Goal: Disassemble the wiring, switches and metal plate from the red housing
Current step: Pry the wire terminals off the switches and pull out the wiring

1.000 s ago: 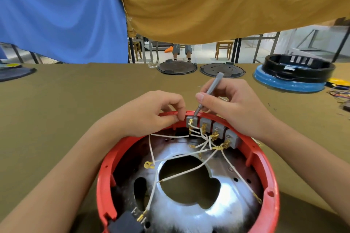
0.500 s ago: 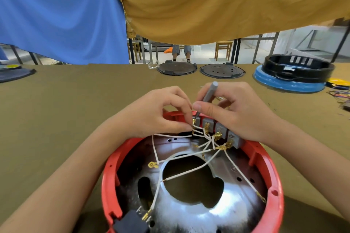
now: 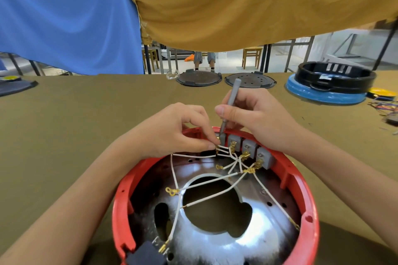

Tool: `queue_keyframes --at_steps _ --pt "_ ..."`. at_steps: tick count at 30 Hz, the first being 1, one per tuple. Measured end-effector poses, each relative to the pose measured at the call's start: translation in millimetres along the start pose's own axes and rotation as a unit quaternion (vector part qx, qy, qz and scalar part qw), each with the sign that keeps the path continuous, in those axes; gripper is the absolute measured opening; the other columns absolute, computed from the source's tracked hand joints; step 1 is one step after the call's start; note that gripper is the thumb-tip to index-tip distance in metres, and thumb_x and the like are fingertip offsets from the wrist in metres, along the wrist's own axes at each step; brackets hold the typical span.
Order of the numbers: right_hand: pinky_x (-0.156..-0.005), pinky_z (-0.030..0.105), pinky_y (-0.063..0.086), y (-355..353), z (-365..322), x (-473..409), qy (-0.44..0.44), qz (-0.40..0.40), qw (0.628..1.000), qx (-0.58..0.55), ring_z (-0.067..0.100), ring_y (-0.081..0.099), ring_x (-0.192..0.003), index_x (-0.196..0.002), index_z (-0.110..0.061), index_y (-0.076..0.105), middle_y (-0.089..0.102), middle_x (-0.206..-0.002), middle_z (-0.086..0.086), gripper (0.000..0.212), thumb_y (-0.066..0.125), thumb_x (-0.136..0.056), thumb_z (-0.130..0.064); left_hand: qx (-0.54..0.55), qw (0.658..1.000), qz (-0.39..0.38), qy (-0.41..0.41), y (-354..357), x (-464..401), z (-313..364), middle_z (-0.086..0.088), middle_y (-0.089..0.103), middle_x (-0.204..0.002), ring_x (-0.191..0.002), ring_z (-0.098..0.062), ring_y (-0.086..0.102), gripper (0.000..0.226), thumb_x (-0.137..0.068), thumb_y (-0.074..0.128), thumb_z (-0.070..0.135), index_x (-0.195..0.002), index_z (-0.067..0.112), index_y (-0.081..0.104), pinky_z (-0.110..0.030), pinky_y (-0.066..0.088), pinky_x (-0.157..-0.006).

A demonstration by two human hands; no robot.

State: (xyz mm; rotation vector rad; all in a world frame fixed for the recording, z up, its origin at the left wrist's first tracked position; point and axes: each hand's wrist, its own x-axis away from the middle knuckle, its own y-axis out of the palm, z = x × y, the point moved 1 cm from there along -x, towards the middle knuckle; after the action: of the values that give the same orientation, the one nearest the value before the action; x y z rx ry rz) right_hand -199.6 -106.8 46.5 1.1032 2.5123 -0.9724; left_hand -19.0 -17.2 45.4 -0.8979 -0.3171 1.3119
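Observation:
The round red housing [image 3: 305, 200] lies open side up at the table's near edge. A shiny metal plate [image 3: 258, 232] with a large centre hole sits inside it. White wires [image 3: 206, 198] with brass terminals run across the plate to a row of grey switches [image 3: 247, 146] on the far rim. My left hand [image 3: 172, 129] pinches the wire ends beside the leftmost switch. My right hand [image 3: 254, 116] grips a thin grey screwdriver [image 3: 230, 101], its tip down at that same switch. A dark block [image 3: 144, 256] sits at the housing's near rim.
Two dark round lids [image 3: 198, 78] [image 3: 249, 80] lie at the table's far edge. A black ring part on a blue base [image 3: 329, 86] stands at the far right, with loose coloured wires [image 3: 385, 107] beside it. Blue and mustard cloths hang behind the table.
My left hand's fingers moved from the housing rim down onto the wire ends at the leftmost switch. The screwdriver stood up steeper, and the view shifted slightly.

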Motion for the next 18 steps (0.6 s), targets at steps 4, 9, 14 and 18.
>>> queue_keyframes --at_steps 4,9,14,18 --pt "-0.070 0.023 0.055 1.4 5.2 -4.0 0.034 0.001 0.999 -0.032 0.007 0.064 -0.064 -0.085 -0.009 0.068 0.066 -0.069 -0.007 0.015 0.067 -0.093 -0.021 0.005 1.000 -0.003 0.003 -0.1 0.6 -0.3 0.012 0.064 -0.085 -0.078 -0.008 0.065 0.011 -0.079 0.083 0.011 -0.088 0.018 0.081 -0.020 0.046 -0.081" --pt "-0.065 0.017 0.051 4.1 5.7 -1.5 0.027 0.015 0.998 -0.045 0.005 0.062 -0.063 -0.085 -0.011 0.067 0.063 -0.068 -0.006 0.013 0.065 -0.094 -0.020 0.007 1.000 0.001 0.006 -0.6 1.1 -0.5 0.009 0.067 -0.088 -0.083 -0.012 0.067 0.010 -0.080 0.082 0.012 -0.088 0.018 0.081 -0.025 0.050 -0.083" --pt "-0.069 0.033 0.053 5.0 2.9 2.7 -0.007 0.032 0.999 -0.001 0.012 0.062 -0.066 -0.086 -0.010 0.067 0.066 -0.074 0.013 0.015 0.065 -0.095 -0.023 -0.005 1.000 0.007 0.013 -0.7 1.3 0.0 0.003 0.069 -0.090 -0.087 -0.019 0.069 0.011 -0.081 0.081 0.011 -0.088 0.020 0.079 -0.037 0.054 -0.089" --pt "-0.066 0.024 0.054 4.5 5.3 1.1 0.002 0.029 0.999 -0.014 0.009 0.063 -0.065 -0.086 -0.009 0.068 0.066 -0.072 0.008 0.016 0.065 -0.094 -0.022 -0.006 1.000 0.007 0.012 -0.4 1.1 0.0 0.002 0.069 -0.090 -0.087 -0.020 0.069 0.011 -0.081 0.081 0.012 -0.088 0.020 0.079 -0.039 0.054 -0.089"
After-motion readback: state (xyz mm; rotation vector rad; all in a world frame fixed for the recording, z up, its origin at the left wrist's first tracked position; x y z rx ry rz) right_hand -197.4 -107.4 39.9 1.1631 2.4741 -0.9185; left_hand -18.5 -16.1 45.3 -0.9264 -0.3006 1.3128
